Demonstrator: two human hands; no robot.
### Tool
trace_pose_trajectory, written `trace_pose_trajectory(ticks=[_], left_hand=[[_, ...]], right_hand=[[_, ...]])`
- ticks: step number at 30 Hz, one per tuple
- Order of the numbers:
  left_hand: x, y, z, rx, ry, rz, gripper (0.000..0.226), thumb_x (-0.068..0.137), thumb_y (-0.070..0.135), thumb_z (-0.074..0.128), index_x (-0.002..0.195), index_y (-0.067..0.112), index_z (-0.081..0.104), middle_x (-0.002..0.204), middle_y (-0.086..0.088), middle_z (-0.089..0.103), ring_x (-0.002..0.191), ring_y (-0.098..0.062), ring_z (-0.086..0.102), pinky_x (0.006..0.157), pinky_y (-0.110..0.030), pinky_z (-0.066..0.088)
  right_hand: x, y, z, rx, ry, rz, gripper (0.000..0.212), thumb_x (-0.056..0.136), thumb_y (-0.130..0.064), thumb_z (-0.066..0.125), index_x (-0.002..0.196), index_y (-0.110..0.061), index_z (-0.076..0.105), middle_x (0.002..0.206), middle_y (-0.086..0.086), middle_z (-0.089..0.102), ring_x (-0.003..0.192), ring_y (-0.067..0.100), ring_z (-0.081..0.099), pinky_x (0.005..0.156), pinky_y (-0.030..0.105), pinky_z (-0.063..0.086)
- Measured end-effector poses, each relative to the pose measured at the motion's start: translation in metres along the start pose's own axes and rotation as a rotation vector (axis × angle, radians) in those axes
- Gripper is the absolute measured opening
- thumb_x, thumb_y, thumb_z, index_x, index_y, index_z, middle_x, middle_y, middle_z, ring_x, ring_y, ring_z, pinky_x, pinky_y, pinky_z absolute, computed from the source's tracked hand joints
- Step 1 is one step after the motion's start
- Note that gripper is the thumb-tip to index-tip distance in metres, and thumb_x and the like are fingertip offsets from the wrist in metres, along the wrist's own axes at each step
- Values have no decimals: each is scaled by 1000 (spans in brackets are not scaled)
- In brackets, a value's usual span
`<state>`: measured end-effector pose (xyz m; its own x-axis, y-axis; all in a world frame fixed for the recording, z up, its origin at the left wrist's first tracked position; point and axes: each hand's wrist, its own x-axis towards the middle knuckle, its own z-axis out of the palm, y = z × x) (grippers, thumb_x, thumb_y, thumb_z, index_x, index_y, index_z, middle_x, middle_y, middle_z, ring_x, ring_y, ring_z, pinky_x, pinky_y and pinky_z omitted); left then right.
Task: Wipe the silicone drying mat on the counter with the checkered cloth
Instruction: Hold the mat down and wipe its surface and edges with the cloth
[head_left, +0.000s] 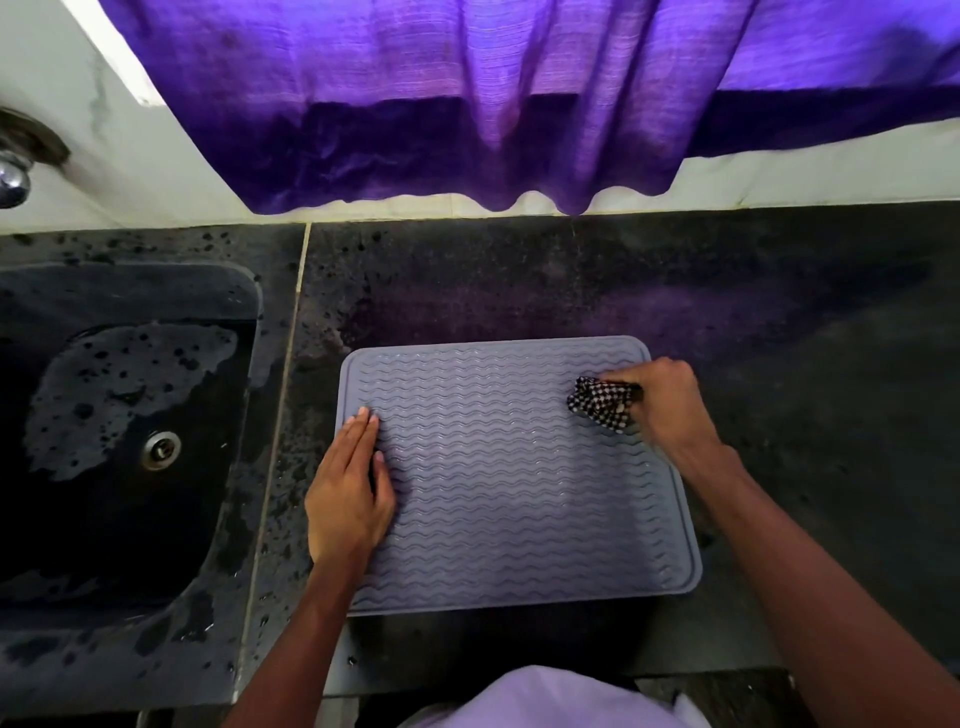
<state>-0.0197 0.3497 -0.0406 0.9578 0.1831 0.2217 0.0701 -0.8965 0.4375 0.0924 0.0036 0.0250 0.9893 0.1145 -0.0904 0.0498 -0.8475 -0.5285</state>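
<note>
Checkered black-and-white cloth (602, 404) sits bunched in the closed right hand (662, 402), pressed at two o'clock on the grey wavy-ribbed silicone mat (514, 478). The left hand (349, 488), flat and open, pins the nine o'clock edge. Best to stroke along the ribs across the dark stone bench (779, 322).

Grey mat and checkered cloth on the counter

The silicone drying mat (511, 478), grey with wavy ridges, is lying flat on the dark counter (779, 364). The black-and-white checkered cloth (600, 402) is sitting bunched at the mat's 2 o'clock corner.
</note>
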Motion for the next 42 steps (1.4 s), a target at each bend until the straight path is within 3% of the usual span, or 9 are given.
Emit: trace_pose_trajectory(ticks=[6,10,13,21,25,30,35,39,42], left_hand=[[1,1,0,-13,-3,-12,47,97,23,41,138,8,57,147,-3,54,135,-18,51,109,-38,45],[1,3,-3,-35,-5,-26,47,96,21,42,138,6,57,146,-4,55,134,-19,52,109,-38,45],[0,4,-4,-63,9,-51,45,96,17,47,138,6,58,144,-4,56,133,-19,53,108,-37,46],[1,8,-7,-187,68,-137,41,94,6,49,133,-2,59,139,-12,60,131,-26,56,109,-34,43],[2,6,-10,-222,72,-134,39,94,0,51,131,-2,61,138,-12,61,129,-25,57,109,-24,39],[2,5,-12,-277,78,-144,39,92,-5,52,130,-2,61,137,-12,61,128,-26,58,109,-30,41],[4,3,-15,-320,76,-164,40,93,2,47,131,-3,60,137,-12,61,128,-26,57,112,-15,34],[5,4,-17,-340,67,-183,43,94,5,45,135,-3,57,141,-14,58,131,-27,55,110,-5,26],[4,5,-17,-339,60,-202,45,94,8,45,138,-1,55,144,-13,55,131,-27,53,105,2,22]], right_hand=[[-33,-11,17,31,131,-40,49,58,17,76,96,-14,79,91,7,77,83,19,69,89,18,47],[-25,-12,11,22,65,11,45,68,8,77,102,-22,78,96,2,77,87,17,71,90,31,56],[-25,-25,10,81,114,-51,38,69,3,78,95,-23,79,87,-4,78,79,5,69,81,24,57],[-26,-39,24,8,28,-43,31,71,1,80,94,-20,79,82,-4,76,76,10,69,74,30,58],[-24,-64,40,91,-5,-90,32,73,-4,82,100,-20,78,90,-4,77,83,10,69,81,32,58],[-23,-76,51,-3,-7,-58,23,77,-7,79,95,-21,79,81,-4,75,78,12,66,81,31,54],[-20,-108,59,97,-44,-116,26,79,-1,75,98,-19,78,79,-9,73,72,1,66,74,19,57],[-25,-126,78,-11,-54,-87,28,86,-17,73,114,-20,73,97,-6,73,93,11,61,88,23,51],[-18,-130,74,6,-66,-59,21,85,-10,72,105,-15,76,85,-1,74,75,11,65,77,20,55]])
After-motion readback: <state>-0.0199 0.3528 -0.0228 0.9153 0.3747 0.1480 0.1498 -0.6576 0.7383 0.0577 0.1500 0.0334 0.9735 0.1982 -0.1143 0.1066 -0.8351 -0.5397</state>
